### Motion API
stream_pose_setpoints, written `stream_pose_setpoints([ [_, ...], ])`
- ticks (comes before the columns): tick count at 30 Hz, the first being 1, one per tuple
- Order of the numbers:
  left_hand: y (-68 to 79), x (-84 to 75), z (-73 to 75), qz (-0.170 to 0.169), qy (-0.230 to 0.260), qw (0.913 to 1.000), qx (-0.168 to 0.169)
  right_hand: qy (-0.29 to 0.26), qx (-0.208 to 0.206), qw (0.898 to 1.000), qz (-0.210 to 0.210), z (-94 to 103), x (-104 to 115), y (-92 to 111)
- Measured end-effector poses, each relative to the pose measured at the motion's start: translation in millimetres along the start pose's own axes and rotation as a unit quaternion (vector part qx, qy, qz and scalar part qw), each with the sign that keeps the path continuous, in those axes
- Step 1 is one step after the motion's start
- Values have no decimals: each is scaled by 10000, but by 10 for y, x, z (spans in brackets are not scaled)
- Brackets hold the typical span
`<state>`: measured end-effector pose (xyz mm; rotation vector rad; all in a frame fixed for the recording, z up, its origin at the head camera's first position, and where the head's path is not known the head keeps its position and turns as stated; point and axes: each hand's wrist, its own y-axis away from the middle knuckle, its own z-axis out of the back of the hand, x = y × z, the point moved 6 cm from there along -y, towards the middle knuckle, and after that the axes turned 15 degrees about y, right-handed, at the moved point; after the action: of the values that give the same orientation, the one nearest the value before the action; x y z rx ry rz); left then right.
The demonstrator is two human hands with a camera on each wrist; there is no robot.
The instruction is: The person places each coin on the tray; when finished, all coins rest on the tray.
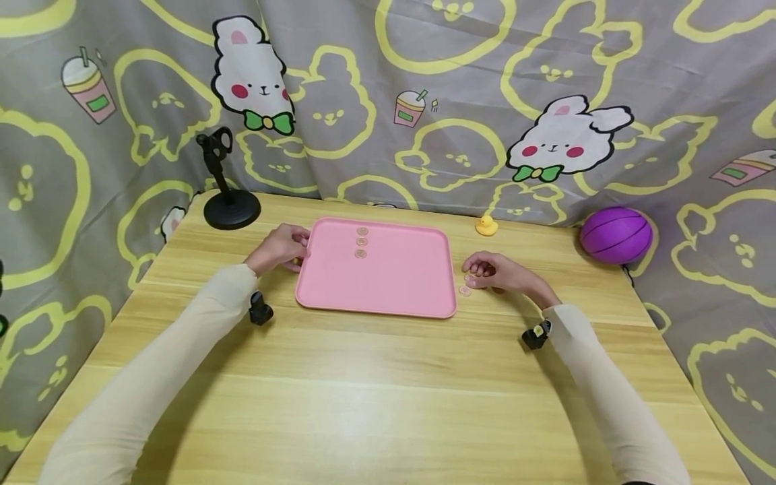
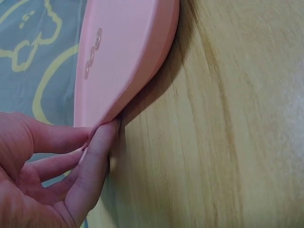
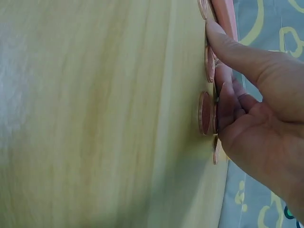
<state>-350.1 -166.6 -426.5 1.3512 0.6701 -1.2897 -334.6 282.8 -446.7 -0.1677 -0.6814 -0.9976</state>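
A pink tray (image 1: 388,283) lies on the table, with several small round coins (image 1: 361,242) in a column toward its back left. My left hand (image 1: 283,246) pinches the tray's left rim between thumb and fingers; the left wrist view shows the grip close up on the tray's edge (image 2: 137,85). To the right of the tray, my right hand (image 1: 494,271) is low over the table among several loose coins (image 3: 204,113). Its thumb (image 3: 232,47) reaches down by the coins, the other fingers bent beneath. No coin is plainly pinched.
A black stand (image 1: 232,209) stands at the back left of the wooden table (image 1: 364,397). A yellow rubber duck (image 1: 486,225) sits behind the right hand, and a purple ball (image 1: 616,235) is at the back right corner. A patterned curtain (image 1: 364,81) hangs behind.
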Motion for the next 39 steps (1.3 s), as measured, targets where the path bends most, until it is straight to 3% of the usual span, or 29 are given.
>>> stream_pose_setpoints([
  [7,10,9,-18,26,-59,10000,-74,-109,-468,9985,-267,-5,-40,-3],
  [24,8,16,-9,41,-121,9998,-137,313,-703,9968,-200,-18,49,15],
  [35,-4,-6,-26,-30,-175,9998,-134,341,-1203,9901,-637,125,245,-106],
  [39,-11,10,22,-70,-16,9999,-139,107,-1267,9889,-762,130,394,-194],
])
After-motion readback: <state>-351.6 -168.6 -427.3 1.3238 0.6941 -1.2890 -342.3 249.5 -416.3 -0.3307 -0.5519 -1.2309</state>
